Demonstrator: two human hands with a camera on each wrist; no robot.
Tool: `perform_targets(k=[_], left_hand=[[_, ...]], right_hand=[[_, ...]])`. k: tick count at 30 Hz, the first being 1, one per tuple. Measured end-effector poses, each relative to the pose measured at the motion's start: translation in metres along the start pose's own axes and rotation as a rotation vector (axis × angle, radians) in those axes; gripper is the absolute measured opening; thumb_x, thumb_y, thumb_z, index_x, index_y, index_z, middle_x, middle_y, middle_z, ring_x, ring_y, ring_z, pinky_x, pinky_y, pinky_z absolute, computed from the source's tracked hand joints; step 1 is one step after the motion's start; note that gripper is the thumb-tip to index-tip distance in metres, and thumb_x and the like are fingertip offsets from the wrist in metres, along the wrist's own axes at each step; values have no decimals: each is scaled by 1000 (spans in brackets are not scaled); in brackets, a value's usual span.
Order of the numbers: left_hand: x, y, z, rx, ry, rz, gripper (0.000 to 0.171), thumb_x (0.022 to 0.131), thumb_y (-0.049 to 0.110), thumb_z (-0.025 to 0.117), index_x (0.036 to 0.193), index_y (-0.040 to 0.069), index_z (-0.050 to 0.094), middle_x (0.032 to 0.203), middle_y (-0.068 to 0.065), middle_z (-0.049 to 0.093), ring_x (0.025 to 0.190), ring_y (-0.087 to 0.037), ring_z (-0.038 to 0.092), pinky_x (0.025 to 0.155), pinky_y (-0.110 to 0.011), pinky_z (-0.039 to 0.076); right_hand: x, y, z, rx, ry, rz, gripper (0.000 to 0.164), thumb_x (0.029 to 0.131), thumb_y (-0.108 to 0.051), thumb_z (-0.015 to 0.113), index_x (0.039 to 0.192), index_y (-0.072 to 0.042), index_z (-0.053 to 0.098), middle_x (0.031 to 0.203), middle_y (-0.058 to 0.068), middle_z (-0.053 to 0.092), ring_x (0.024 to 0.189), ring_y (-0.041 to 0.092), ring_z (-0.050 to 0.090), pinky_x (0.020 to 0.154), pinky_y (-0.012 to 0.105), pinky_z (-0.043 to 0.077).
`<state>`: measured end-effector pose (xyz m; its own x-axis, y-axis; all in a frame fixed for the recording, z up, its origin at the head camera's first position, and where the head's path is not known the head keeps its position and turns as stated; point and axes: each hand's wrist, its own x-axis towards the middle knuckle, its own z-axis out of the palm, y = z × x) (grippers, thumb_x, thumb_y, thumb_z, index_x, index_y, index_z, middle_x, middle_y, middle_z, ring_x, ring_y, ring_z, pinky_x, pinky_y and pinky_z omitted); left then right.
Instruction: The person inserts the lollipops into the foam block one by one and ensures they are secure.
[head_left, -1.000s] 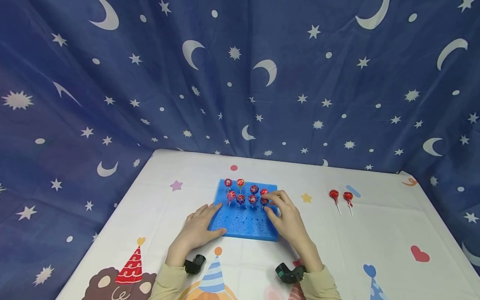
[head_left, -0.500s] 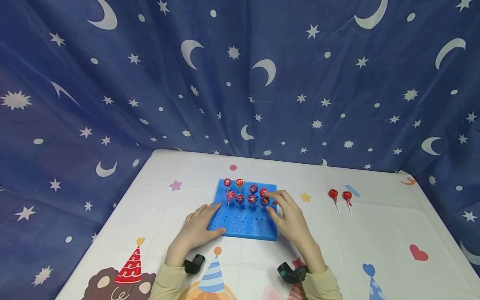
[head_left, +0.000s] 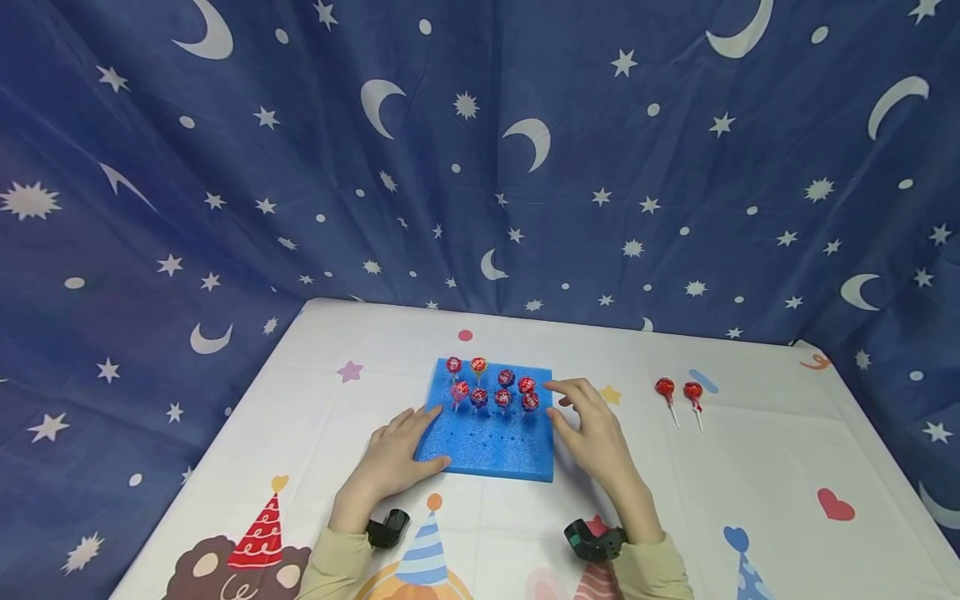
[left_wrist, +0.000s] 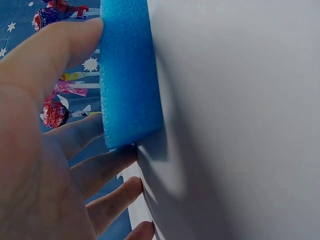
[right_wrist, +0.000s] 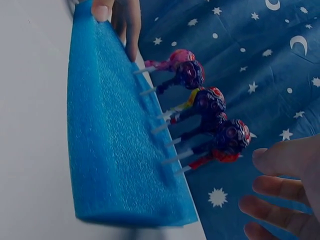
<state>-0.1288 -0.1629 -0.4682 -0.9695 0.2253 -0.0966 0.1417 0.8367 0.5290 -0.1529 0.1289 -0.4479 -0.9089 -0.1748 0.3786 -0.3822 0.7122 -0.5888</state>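
Observation:
A blue foam block (head_left: pixel 483 454) lies flat on the table, with several wrapped lollipops (head_left: pixel 503 398) standing on their sticks in two rows across its far half. My left hand (head_left: pixel 393 457) rests spread at the block's near left corner. In the left wrist view its thumb (left_wrist: pixel 82 37) touches the top front edge, and the other fingers reach along the left side. My right hand (head_left: pixel 597 437) hovers at the block's right edge, fingers loosely bent and holding nothing. Just left of its fingertips stands the nearest lollipop (head_left: pixel 530 402), dark blue and red, seen also as a wrapped ball (right_wrist: pixel 233 136) in the right wrist view.
Two red lollipops (head_left: pixel 664 387) (head_left: pixel 693 391) lie on the white printed tablecloth (head_left: pixel 750 467) to the right. Small holes dot the block's near half. A dark blue curtain (head_left: pixel 480 167) with moons and stars hangs behind the table.
My right hand has let go of the front right lollipop and drawn back to the right, off the block. The lollipop stands in the foam. My left hand has stayed in place.

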Motion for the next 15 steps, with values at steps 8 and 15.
perform_targets(k=[8, 15], left_hand=[[-1, -1, 0, -7, -2, -4, 77, 84, 43, 69, 149, 17, 37, 154, -15, 36, 144, -40, 27, 110, -65, 22], [-1, 0, 0, -3, 0, -1, 77, 83, 43, 70, 149, 17, 37, 154, -16, 37, 144, -40, 27, 110, -65, 22]], right_hand=[[-1, 11, -5, -1, 28, 26, 33, 86, -12, 70, 119, -16, 65, 115, 2, 64, 99, 23, 63, 80, 41, 52], [-1, 22, -13, 6, 50, 73, 34, 87, -11, 69, 120, -16, 64, 115, 5, 62, 99, 23, 62, 84, 46, 53]])
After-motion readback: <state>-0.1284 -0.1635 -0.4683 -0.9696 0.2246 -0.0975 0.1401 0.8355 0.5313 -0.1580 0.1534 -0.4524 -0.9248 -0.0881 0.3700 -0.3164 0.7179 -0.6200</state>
